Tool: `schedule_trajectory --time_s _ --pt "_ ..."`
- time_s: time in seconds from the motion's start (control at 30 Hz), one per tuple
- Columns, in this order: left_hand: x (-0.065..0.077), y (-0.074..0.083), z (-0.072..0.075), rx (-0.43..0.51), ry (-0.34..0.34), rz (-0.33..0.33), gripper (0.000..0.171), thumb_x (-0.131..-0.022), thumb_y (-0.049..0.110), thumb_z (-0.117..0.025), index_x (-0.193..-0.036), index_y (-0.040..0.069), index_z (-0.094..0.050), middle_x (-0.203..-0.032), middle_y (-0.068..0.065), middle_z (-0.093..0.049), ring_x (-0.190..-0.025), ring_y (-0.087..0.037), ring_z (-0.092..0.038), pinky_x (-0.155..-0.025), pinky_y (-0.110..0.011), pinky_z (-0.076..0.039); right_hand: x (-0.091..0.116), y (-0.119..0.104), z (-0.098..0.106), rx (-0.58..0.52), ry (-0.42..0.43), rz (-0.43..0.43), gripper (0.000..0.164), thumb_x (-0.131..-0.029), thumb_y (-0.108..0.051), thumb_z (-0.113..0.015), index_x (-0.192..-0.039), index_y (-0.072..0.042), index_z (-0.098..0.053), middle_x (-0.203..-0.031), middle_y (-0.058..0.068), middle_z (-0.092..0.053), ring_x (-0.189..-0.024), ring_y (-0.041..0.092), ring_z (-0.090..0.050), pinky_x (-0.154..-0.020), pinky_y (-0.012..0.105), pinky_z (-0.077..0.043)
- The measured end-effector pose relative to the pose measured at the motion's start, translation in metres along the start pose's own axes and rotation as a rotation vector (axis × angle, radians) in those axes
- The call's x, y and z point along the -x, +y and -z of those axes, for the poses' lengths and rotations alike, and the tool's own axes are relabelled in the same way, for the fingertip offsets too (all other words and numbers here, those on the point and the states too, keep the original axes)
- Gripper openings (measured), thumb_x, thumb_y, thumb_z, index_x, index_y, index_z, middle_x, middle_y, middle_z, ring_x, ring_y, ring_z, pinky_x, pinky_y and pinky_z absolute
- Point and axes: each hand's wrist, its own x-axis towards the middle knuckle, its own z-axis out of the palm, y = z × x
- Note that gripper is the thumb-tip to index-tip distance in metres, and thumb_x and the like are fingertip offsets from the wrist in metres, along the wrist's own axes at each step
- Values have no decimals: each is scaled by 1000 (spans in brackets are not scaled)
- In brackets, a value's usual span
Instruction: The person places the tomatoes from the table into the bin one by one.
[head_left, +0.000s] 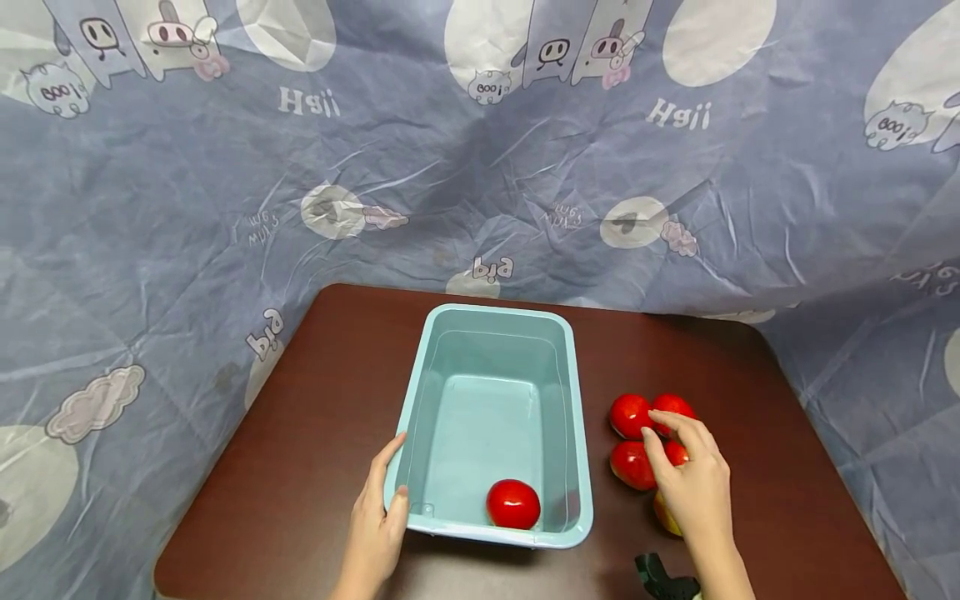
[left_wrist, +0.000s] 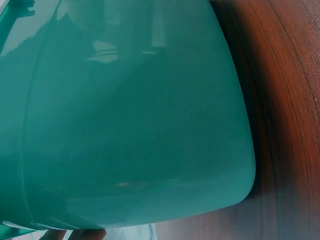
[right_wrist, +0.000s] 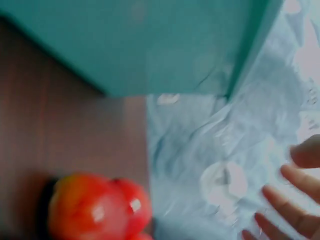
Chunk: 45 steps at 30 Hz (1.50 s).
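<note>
A light blue plastic tub [head_left: 487, 417] stands on the table, and its outer wall [left_wrist: 140, 110] fills most of the left wrist view. My left hand [head_left: 378, 517] holds the tub's near left corner, thumb and fingers at the rim. One glossy red apple-like fruit [head_left: 513, 504] lies inside by the near wall. Over a group of similar fruits to the tub's right hovers my right hand [head_left: 693, 475], fingers apart and nothing in them. Among these are a red fruit [head_left: 630, 415] and a yellowish one [head_left: 666, 514], partly hidden by the hand.
The dark brown wooden table [head_left: 300, 467] has rounded corners. A patterned grey-blue cloth [head_left: 420, 167] hangs behind and beside it. Near the right forearm lies a dark green object [head_left: 663, 579], partly cut off by the frame's edge.
</note>
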Motion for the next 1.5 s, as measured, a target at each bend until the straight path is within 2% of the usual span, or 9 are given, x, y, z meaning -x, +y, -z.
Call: schedule_trajectory --time_s 0.13,0.2,0.4,0.6,0.7,0.87,1.17,1.33,1.5 --pt "1 2 0 -3 1 11 60 -95 7 -50 -148 33 -41 -146 11 -52 -128 -3 -49 -94 -43 -46 9 22 -1 136 -173 -121 29 -88 -14 -69 -115 -4 -68 -120 20 -60 -114 39 -48 -99 50 -37" --pt "1 3 0 -7 2 14 58 -96 8 -50 -148 33 -41 -146 11 -52 -128 -5 -50 -93 -44 -47 14 32 -1 182 -251 -144 33 -89 -16 -68 -119 -1 -65 -124 25 -56 -115 45 -45 -96 60 -35" --pt "3 4 -1 -13 2 13 61 -94 5 -51 -148 33 -42 -145 10 -53 -126 -7 -51 -92 -42 -47 25 52 -6 252 -332 -162 43 -86 -16 -70 -124 1 -60 -126 28 -50 -120 48 -38 -96 61 -36" --pt "5 3 0 -25 16 19 69 -87 -1 -52 -147 33 -43 -143 9 -55 -119 -7 -54 -86 -36 -46 29 57 -10 280 -384 -196 50 -84 -15 -71 -128 3 -56 -128 30 -47 -121 50 -36 -97 64 -37" --pt "5 3 0 -33 23 26 72 -85 -3 -52 -146 34 -44 -143 8 -55 -119 -9 -55 -86 -36 -47 30 58 -12 300 -410 -214 54 -83 -18 -72 -130 2 -54 -130 30 -45 -122 50 -35 -92 66 -41" --pt "5 6 0 -34 21 52 73 -83 -2 -52 -146 35 -44 -142 7 -56 -114 -10 -56 -84 -36 -47 33 61 -17 334 -398 -180 57 -80 -18 -75 -129 2 -55 -127 31 -47 -118 50 -39 -86 67 -44" --pt "3 11 2 -12 -6 94 72 -84 -2 -50 -145 36 -45 -143 3 -56 -92 -14 -48 -70 -28 -37 28 67 -33 343 -455 -187 64 -80 -17 -76 -133 6 -49 -133 35 -40 -119 53 -37 -96 66 -39" --pt "2 11 2 -19 -5 101 73 -83 -3 -50 -145 36 -45 -142 4 -57 -93 -13 -49 -74 -29 -39 30 68 -41 363 -425 -150 65 -76 -14 -79 -131 8 -52 -127 35 -46 -114 52 -42 -91 64 -44" --pt "2 11 3 -4 -6 107 73 -83 -3 -50 -144 37 -45 -142 3 -57 -88 -13 -49 -71 -28 -38 31 68 -46 363 -379 -101 65 -72 -10 -82 -128 8 -54 -122 33 -49 -111 50 -45 -87 63 -46"
